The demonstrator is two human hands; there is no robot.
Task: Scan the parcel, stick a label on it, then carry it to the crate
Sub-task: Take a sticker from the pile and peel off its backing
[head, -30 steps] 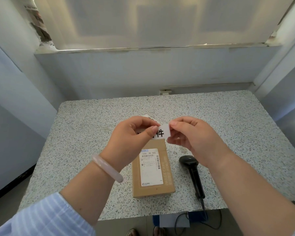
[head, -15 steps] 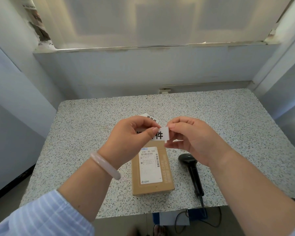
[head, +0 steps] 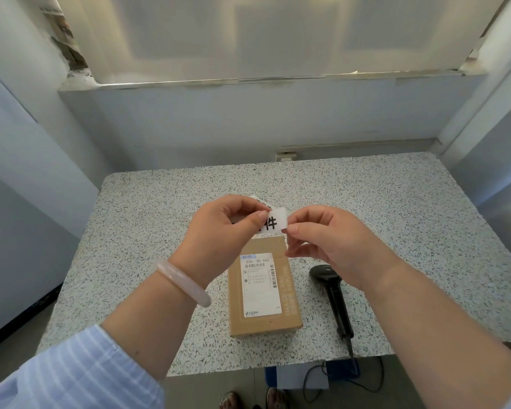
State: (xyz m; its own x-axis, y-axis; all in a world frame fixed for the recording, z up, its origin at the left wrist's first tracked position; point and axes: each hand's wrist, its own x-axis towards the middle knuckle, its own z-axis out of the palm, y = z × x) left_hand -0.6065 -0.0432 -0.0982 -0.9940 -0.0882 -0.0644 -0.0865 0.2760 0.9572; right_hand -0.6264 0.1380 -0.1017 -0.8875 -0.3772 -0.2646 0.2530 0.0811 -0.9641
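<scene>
Parcel point(head: 264, 286): small brown cardboard box lying flat on the speckled bench point(head: 130, 231), close to the near edge, long side running away from the viewer; a printed shipping slip with barcodes covers most of its top face.
Left hand point(head: 219, 231): raised over the parcel's far end, wrist ringed by a pale bangle point(head: 183, 283); thumb and forefinger are pinched shut on the left part of the label.
Label point(head: 273, 221): white strip with bold black print, held in the air above the parcel's far end, not touching it; a second white piece shows behind the left fingers, possibly the backing, though the view is too blocked to be sure.
Right hand point(head: 331, 240): just right of the label, its grip closed on the strip's right edge.
Scanner point(head: 332, 293): black handheld unit lying on the bench just right of the parcel, apart from it, cable running off the near edge.
Handling, parcel: likely light and stiff, with plain matte card that should not slip; the long side walls look the best place to take it, fingers kept off the barcode slip.
Handling, label: thin, floppy, sticky underneath; hold by the edges only.
</scene>
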